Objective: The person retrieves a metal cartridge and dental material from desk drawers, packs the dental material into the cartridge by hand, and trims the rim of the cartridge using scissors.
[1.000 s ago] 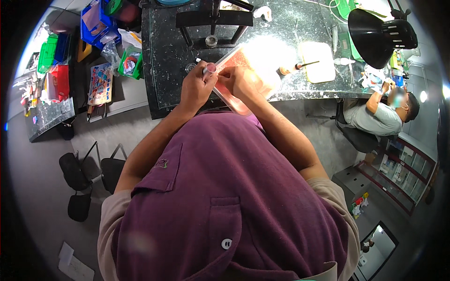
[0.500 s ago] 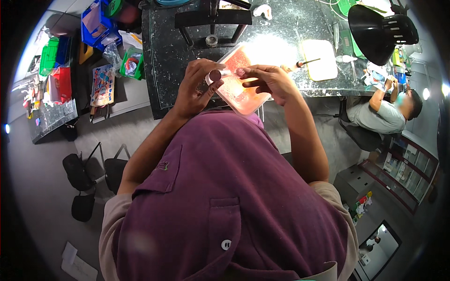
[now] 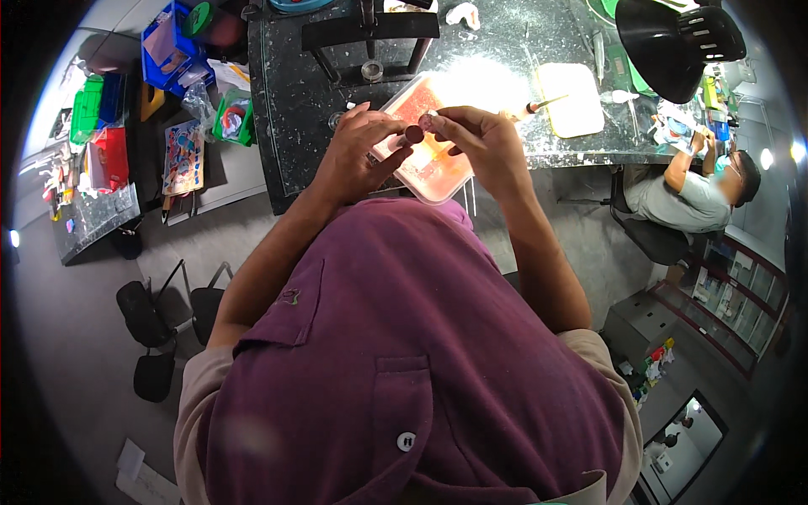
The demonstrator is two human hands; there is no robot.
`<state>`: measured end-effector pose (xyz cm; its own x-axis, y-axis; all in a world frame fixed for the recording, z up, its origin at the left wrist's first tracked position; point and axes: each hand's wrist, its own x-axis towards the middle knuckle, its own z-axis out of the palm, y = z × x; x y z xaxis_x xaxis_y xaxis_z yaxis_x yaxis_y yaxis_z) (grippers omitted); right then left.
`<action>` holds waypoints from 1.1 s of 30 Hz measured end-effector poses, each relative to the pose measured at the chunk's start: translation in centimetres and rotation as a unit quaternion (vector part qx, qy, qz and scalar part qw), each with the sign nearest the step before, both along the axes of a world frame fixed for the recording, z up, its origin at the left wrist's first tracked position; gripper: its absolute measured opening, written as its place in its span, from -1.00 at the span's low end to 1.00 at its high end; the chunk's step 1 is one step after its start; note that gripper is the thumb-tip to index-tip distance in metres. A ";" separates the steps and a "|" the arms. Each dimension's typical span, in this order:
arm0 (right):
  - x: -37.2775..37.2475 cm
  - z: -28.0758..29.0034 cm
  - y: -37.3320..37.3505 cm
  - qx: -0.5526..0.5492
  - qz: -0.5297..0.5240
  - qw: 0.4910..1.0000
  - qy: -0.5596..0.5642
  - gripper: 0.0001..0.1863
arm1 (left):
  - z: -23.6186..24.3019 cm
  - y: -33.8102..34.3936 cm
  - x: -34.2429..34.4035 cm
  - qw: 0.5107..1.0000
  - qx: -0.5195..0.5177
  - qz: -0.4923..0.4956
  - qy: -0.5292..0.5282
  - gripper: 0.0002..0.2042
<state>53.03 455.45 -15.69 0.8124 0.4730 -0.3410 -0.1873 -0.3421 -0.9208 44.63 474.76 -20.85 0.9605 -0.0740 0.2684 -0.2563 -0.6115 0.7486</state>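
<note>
My left hand (image 3: pixel 352 156) grips a small cylinder with a dark reddish-brown round end (image 3: pixel 414 134), its pale side partly hidden by fingers. My right hand (image 3: pixel 488 147) pinches a small speckled pink piece (image 3: pixel 427 122) just right of that round end; I cannot tell whether the pieces touch. Beneath both hands lies a clear tray with pinkish contents (image 3: pixel 442 189) at the bench's front edge, its middle lit brightly. Right of it, a thin dark-tipped tool with a wooden handle (image 3: pixel 532 108) lies beside a pale board (image 3: pixel 571 101).
A black stand (image 3: pixel 370 34) is at the back of the dark bench (image 3: pixel 286 109). A black lamp (image 3: pixel 673 46) hangs at the right, above a seated co-worker (image 3: pixel 682 202). Coloured bins (image 3: pixel 177 46) and black chairs (image 3: pixel 147 337) stand to the left.
My left hand has turned and shifted slightly right, showing the dark end. My right hand drew apart to the right, then came back close to it, holding the pink piece up.
</note>
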 end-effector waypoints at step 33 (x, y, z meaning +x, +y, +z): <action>2.3 -10.1 1.6 -0.169 0.402 0.853 -0.287 -0.83 | -4.1 1.1 -1.3 0.994 -0.028 0.108 -0.020 -0.77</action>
<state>55.32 457.00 -25.74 0.3502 0.9095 -0.2241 0.6820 -0.4116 -0.6045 43.36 475.90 -24.93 0.9408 0.1493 0.3044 -0.1537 -0.6127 0.7753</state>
